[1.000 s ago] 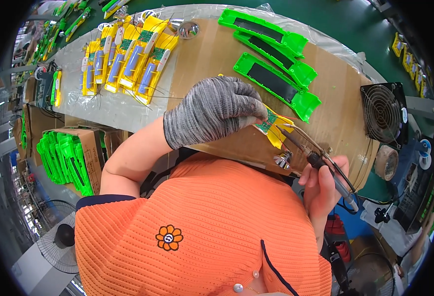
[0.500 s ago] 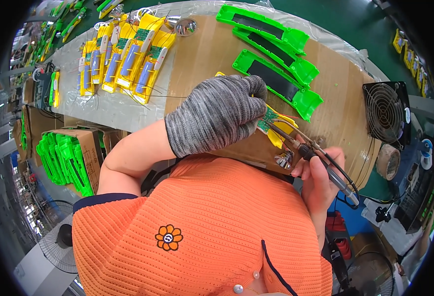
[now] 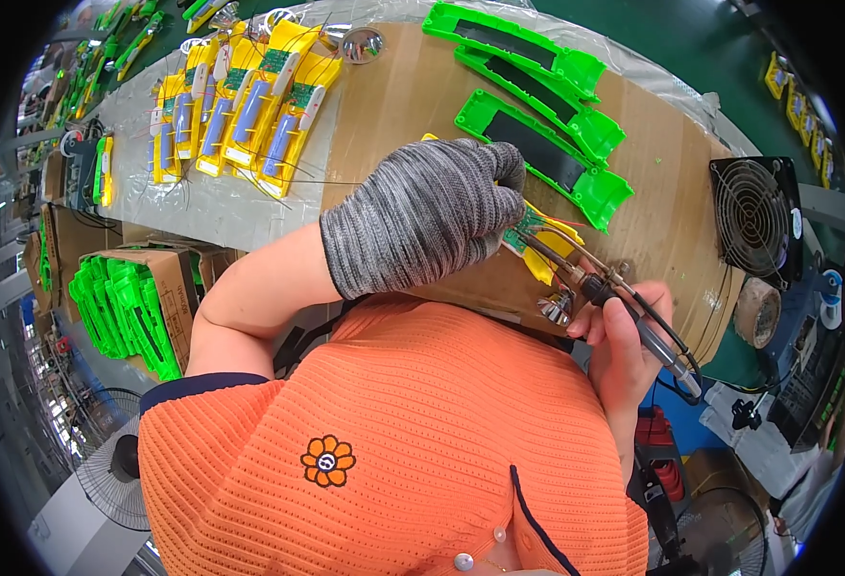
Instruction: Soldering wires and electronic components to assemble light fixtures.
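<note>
My left hand (image 3: 432,213), in a grey knitted glove, is curled closed over a yellow plastic casing; what its fingers pinch is hidden. From under the glove shows the yellow casing (image 3: 539,267) with a green circuit board (image 3: 520,234) on it. A reflector cup (image 3: 555,307) sits at the casing's near end. My bare right hand (image 3: 626,331) grips a soldering iron (image 3: 654,344) with a thin curved metal tube alongside. The iron's tip points left and reaches the circuit board; whether it touches is too small to tell.
Green casing halves (image 3: 528,144) lie beyond my hands on a cardboard sheet (image 3: 384,106). Several yellow casings with blue cells (image 3: 249,115) and loose wires are at far left. A black fan (image 3: 753,216) stands right. A carton (image 3: 180,302) at left holds green shells.
Both hands keep nearly the same pose. The iron's tip and the tube have shifted slightly over the circuit board; the whole view has moved a little.
</note>
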`<state>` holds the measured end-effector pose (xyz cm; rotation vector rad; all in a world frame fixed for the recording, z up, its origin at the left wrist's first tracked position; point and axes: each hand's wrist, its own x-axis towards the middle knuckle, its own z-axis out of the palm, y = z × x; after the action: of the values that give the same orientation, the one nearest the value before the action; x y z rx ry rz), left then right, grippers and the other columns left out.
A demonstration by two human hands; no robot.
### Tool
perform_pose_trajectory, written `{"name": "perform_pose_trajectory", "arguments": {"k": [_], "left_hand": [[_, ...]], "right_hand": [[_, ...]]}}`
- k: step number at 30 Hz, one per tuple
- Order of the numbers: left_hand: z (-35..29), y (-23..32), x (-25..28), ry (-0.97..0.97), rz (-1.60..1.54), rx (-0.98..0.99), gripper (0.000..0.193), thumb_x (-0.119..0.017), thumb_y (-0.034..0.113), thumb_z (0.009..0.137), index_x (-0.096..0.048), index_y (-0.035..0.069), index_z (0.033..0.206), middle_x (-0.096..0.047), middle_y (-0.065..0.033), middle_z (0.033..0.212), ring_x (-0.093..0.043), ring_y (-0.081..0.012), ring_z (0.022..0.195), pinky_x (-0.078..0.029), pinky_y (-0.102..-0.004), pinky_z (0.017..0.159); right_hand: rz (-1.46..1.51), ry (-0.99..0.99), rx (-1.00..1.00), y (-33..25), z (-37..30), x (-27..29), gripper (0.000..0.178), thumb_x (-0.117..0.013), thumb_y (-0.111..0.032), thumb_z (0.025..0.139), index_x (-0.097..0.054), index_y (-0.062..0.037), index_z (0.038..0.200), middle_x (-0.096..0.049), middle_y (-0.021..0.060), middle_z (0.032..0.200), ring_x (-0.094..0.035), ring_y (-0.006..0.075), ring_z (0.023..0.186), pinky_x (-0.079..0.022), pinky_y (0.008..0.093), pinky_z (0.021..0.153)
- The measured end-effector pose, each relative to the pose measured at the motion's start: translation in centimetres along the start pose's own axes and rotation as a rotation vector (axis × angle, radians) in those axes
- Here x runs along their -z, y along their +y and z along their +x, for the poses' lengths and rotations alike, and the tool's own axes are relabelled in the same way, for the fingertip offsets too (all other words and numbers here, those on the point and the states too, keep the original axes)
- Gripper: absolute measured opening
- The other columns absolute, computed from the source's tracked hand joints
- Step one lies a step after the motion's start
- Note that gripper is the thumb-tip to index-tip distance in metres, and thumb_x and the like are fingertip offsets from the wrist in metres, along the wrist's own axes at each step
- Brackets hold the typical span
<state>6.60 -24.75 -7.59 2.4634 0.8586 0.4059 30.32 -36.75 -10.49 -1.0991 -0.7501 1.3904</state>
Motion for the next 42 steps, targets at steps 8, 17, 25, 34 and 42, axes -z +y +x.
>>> {"name": "perform_pose_trajectory", "arguments": {"k": [8, 17, 25, 34, 42], "left_hand": [[0.2, 0.2, 0.4, -0.035, 0.01, 0.005, 0.018, -0.072, 0.008, 0.079, -0.067, 0.007, 0.097, -0.066, -0.0124, 0.101, -0.066, -0.0324, 0.085, -0.055, -0.0383, 0.071], [0.1, 0.1, 0.2, -0.061, 0.008, 0.021, 0.018, -0.071, 0.007, 0.078, -0.067, 0.007, 0.096, -0.065, -0.0122, 0.102, -0.066, -0.0324, 0.087, -0.055, -0.0381, 0.072], [1.5, -4.5, 2.2, 0.217, 0.174, 0.007, 0.015, -0.067, 0.013, 0.087, -0.067, 0.006, 0.101, -0.064, -0.0119, 0.102, -0.064, -0.0313, 0.09, -0.052, -0.0379, 0.082], [4.2, 1.8, -1.9, 0.123, 0.131, -0.268, 0.032, -0.07, 0.021, 0.077, -0.064, 0.018, 0.109, -0.063, -0.0023, 0.107, -0.058, -0.025, 0.108, -0.043, -0.042, 0.093], [3.7, 2.1, -1.3, 0.258, -0.009, -0.091, 0.016, -0.069, 0.012, 0.081, -0.069, 0.014, 0.097, -0.067, -0.0035, 0.088, -0.064, -0.0209, 0.091, -0.048, -0.0356, 0.082]], "right_hand": [[0.024, -0.007, -0.002, 0.1, -0.1, 0.4, 0.017, -0.06, -0.002, 0.092, -0.044, -0.0021, 0.099, -0.058, 0.0113, 0.073, -0.057, 0.0156, 0.058, -0.053, 0.0313, 0.06], [0.035, 0.196, 0.108, -0.8, -0.1, 2.1, 0.013, -0.056, -0.012, 0.092, -0.047, -0.0033, 0.097, -0.054, 0.0092, 0.067, -0.048, 0.0137, 0.052, -0.055, 0.036, 0.064], [0.157, 0.17, 0.173, -1.9, -0.2, 4.1, 0.015, -0.049, -0.013, 0.096, -0.054, -0.0061, 0.108, -0.039, -0.002, 0.055, -0.048, 0.0128, 0.057, -0.037, 0.0525, 0.109], [0.199, 0.275, 0.22, -2.0, 0.3, 4.7, 0.006, -0.051, -0.012, 0.095, -0.046, -0.0084, 0.094, -0.043, -0.0007, 0.056, -0.052, 0.0145, 0.054, -0.041, 0.0538, 0.104], [0.121, 0.149, 0.192, -2.1, 1.7, 4.6, 0.007, -0.053, -0.013, 0.096, -0.053, -0.0072, 0.101, -0.044, -0.0004, 0.059, -0.053, 0.0157, 0.06, -0.038, 0.0507, 0.108]]}}
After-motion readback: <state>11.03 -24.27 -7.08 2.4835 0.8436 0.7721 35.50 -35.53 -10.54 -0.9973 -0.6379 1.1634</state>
